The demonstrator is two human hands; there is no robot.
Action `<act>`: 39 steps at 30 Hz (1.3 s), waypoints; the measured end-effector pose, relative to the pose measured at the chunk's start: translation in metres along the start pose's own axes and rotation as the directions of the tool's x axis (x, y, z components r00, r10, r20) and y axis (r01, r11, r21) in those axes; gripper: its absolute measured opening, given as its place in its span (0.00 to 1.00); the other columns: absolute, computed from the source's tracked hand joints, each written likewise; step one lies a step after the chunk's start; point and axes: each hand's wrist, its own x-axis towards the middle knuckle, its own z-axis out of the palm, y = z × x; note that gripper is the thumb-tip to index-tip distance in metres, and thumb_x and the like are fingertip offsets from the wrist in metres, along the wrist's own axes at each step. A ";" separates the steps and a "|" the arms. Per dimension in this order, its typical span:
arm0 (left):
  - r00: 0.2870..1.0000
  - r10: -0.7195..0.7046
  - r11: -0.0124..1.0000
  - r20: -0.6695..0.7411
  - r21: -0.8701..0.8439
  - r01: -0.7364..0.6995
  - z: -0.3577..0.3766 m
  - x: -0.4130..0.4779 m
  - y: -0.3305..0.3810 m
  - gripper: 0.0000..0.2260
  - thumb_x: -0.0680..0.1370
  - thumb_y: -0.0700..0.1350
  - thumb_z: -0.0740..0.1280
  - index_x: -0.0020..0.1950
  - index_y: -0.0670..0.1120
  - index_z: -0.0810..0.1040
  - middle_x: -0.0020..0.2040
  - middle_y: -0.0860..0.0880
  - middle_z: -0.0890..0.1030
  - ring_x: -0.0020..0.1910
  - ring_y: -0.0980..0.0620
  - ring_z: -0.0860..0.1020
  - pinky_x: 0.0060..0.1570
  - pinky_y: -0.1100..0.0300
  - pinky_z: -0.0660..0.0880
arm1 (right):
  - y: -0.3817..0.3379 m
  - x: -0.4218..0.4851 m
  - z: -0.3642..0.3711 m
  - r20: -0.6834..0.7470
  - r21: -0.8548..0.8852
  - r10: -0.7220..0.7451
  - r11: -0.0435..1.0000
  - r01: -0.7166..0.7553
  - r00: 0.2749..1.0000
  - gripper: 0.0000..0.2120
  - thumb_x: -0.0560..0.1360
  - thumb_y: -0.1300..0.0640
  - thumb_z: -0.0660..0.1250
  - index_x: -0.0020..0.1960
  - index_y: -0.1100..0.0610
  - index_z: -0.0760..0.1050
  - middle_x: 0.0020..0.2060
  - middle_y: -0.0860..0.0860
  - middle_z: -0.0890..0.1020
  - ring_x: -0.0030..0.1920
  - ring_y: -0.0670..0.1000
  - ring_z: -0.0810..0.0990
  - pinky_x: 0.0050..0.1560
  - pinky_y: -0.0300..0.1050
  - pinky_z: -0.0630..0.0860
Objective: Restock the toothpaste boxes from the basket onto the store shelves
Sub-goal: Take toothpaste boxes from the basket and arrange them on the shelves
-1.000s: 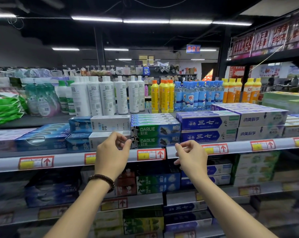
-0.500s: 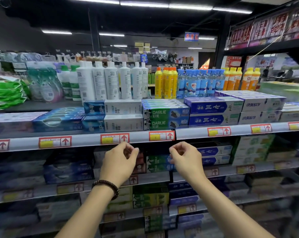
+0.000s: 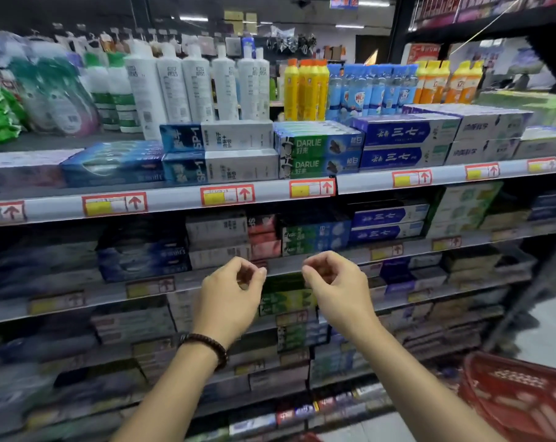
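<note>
Before the shelves, both forearms reach forward and up, the left hand [image 3: 228, 295] and right hand [image 3: 337, 288] level and slightly apart. Their backs face the camera, and the fingers curl loosely toward the thumbs, holding nothing. Toothpaste boxes [image 3: 318, 154] sit stacked on the shelf [image 3: 270, 194] above the hands, and the red basket [image 3: 519, 393] lies below and right of the right hand.

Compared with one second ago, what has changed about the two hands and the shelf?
The left hand and right hand came down from the DARLIE boxes on the top shelf and now hang empty before a lower shelf. The view tipped down, so the red basket appears. The boxes stayed put.
</note>
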 end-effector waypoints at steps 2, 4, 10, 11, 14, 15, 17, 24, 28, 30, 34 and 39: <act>1.000 -0.017 1.000 0.010 0.016 0.016 0.001 -0.014 -0.006 0.11 0.81 0.61 0.67 0.44 0.58 0.79 0.39 0.59 0.83 0.40 0.58 0.80 0.40 0.56 0.79 | 0.009 -0.014 0.005 0.022 0.008 0.004 1.000 -0.004 1.000 0.03 0.81 0.50 0.72 0.48 0.45 0.82 0.40 0.45 0.85 0.42 0.43 0.83 0.45 0.41 0.80; 0.999 -0.037 0.999 0.025 0.007 0.037 0.003 -0.027 -0.011 0.10 0.81 0.60 0.68 0.44 0.57 0.79 0.39 0.58 0.83 0.40 0.59 0.80 0.40 0.57 0.78 | 0.018 -0.024 0.007 0.040 0.014 0.007 1.000 -0.008 0.999 0.02 0.80 0.51 0.72 0.48 0.45 0.82 0.40 0.44 0.85 0.42 0.43 0.83 0.46 0.41 0.80; 0.992 -0.124 0.992 0.036 0.037 0.123 0.019 -0.074 -0.026 0.09 0.82 0.58 0.68 0.44 0.56 0.80 0.38 0.58 0.82 0.39 0.61 0.79 0.37 0.62 0.74 | 0.056 -0.050 0.007 0.123 0.004 0.042 0.999 -0.043 0.992 0.02 0.80 0.52 0.73 0.49 0.45 0.82 0.41 0.45 0.85 0.44 0.43 0.83 0.48 0.44 0.82; 0.990 -0.138 0.990 0.035 0.046 0.136 0.022 -0.081 -0.030 0.09 0.81 0.58 0.69 0.44 0.56 0.79 0.37 0.58 0.82 0.38 0.61 0.79 0.36 0.62 0.73 | 0.062 -0.055 0.007 0.136 0.004 0.050 0.999 -0.051 0.989 0.02 0.80 0.52 0.73 0.49 0.45 0.82 0.41 0.45 0.85 0.44 0.43 0.83 0.48 0.45 0.82; 0.980 -0.191 0.981 0.049 0.055 0.189 0.038 -0.106 -0.041 0.09 0.82 0.56 0.69 0.44 0.56 0.79 0.37 0.58 0.82 0.38 0.62 0.79 0.35 0.65 0.70 | 0.085 -0.072 0.006 0.188 0.010 0.087 0.996 -0.091 0.978 0.01 0.80 0.52 0.72 0.50 0.45 0.82 0.40 0.45 0.85 0.43 0.44 0.83 0.48 0.47 0.83; 0.976 -0.209 0.977 0.057 0.057 0.206 0.043 -0.113 -0.043 0.08 0.82 0.56 0.69 0.44 0.56 0.79 0.37 0.58 0.82 0.39 0.62 0.79 0.36 0.66 0.70 | 0.093 -0.076 0.005 0.202 0.006 0.098 0.995 -0.101 0.975 0.01 0.80 0.52 0.72 0.50 0.46 0.82 0.40 0.46 0.85 0.43 0.44 0.83 0.48 0.47 0.83; 0.968 -0.241 0.969 0.067 0.063 0.237 0.052 -0.125 -0.048 0.08 0.82 0.55 0.69 0.45 0.56 0.79 0.39 0.58 0.83 0.40 0.63 0.79 0.37 0.66 0.70 | 0.108 -0.085 0.004 0.227 0.008 0.122 0.992 -0.127 0.966 0.01 0.81 0.52 0.72 0.50 0.47 0.82 0.41 0.46 0.85 0.43 0.44 0.83 0.48 0.46 0.83; 0.960 -0.277 0.961 0.048 0.033 0.276 0.078 -0.151 -0.064 0.05 0.83 0.52 0.68 0.48 0.54 0.79 0.43 0.59 0.81 0.45 0.65 0.78 0.39 0.74 0.70 | 0.152 -0.105 0.011 0.280 0.031 0.190 0.978 -0.207 0.941 0.00 0.81 0.52 0.72 0.51 0.47 0.82 0.42 0.45 0.85 0.45 0.44 0.83 0.46 0.43 0.82; 0.946 -0.317 0.949 0.075 0.028 0.315 0.093 -0.164 -0.080 0.05 0.83 0.52 0.69 0.47 0.57 0.78 0.43 0.60 0.81 0.43 0.64 0.79 0.39 0.71 0.71 | 0.173 -0.116 0.023 0.302 0.038 0.246 0.962 -0.269 0.921 0.00 0.81 0.53 0.72 0.51 0.48 0.81 0.42 0.47 0.85 0.44 0.46 0.84 0.45 0.42 0.82; 0.936 -0.338 0.941 0.099 0.026 0.337 0.102 -0.172 -0.091 0.04 0.83 0.52 0.69 0.48 0.57 0.78 0.44 0.60 0.82 0.44 0.63 0.79 0.39 0.71 0.72 | 0.185 -0.122 0.031 0.295 0.047 0.270 0.954 -0.296 0.916 0.00 0.81 0.53 0.72 0.52 0.48 0.81 0.42 0.48 0.85 0.44 0.47 0.84 0.45 0.42 0.82; 0.908 -0.387 0.922 0.159 0.035 0.386 0.123 -0.184 -0.127 0.02 0.82 0.53 0.70 0.50 0.57 0.79 0.45 0.58 0.82 0.43 0.61 0.80 0.41 0.67 0.75 | 0.221 -0.132 0.055 0.259 0.067 0.340 0.927 -0.368 0.904 0.01 0.81 0.55 0.73 0.52 0.50 0.82 0.43 0.50 0.85 0.45 0.49 0.84 0.46 0.44 0.82; 0.858 -0.453 0.887 0.243 0.022 0.462 0.150 -0.198 -0.189 0.03 0.82 0.51 0.70 0.54 0.54 0.79 0.47 0.57 0.82 0.45 0.63 0.80 0.40 0.72 0.75 | 0.283 -0.162 0.092 0.228 0.059 0.464 0.871 -0.488 0.856 0.02 0.80 0.54 0.74 0.51 0.47 0.83 0.42 0.47 0.86 0.45 0.46 0.85 0.48 0.45 0.83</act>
